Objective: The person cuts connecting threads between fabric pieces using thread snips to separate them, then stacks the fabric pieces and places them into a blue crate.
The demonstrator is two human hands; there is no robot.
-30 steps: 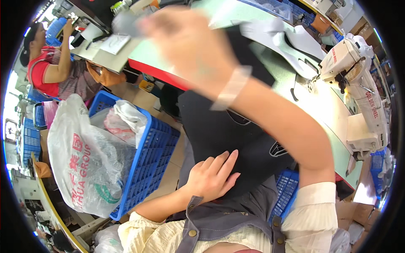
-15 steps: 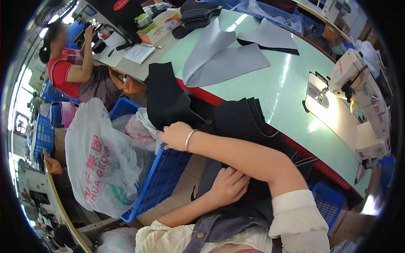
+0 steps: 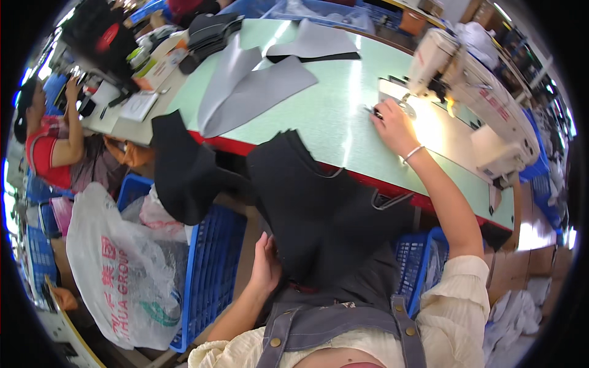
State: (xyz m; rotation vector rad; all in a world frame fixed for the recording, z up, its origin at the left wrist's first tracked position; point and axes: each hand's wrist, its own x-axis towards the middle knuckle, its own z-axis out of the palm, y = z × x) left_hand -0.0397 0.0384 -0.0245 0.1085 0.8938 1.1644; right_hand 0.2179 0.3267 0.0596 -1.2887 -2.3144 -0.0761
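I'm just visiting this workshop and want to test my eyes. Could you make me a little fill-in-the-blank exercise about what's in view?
1. The bracelet is on the camera wearer's ____ wrist.
2. The sewing machine stands on a pale ____ tabletop.
3. The material across the wearer's lap is ____ in colour.
4. Of the sewing machine and the plastic bag, the wearer's left hand is nearer to the ____.

Missing words: right; green; black; plastic bag.

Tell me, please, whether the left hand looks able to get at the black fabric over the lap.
Probably yes: the left hand is right by the left edge of the black fabric, with nothing visible standing between them.
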